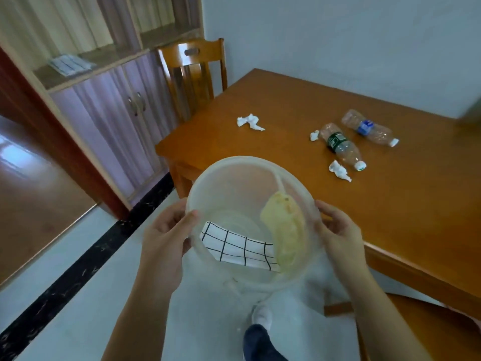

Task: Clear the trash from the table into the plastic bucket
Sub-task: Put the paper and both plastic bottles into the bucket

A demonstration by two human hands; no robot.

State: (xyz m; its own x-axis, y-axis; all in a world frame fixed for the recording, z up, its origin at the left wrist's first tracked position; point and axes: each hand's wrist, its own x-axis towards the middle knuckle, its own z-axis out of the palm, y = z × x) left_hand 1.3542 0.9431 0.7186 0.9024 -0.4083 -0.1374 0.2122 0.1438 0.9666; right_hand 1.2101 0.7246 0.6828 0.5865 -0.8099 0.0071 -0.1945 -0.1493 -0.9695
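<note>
The plastic bucket (pixel 250 204) is clasped at its rim by the left hand (pixel 166 238) and right hand (pixel 338 230); bottles (pixel 341 145) and tissues (pixel 250 121) are scattered on the far table (pixel 286 100).

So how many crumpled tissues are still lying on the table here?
3. One tissue lies alone toward the chair side, one small wad touches the base of the green-label bottle, and one lies beside that bottle's cap. None looks hidden.
</note>
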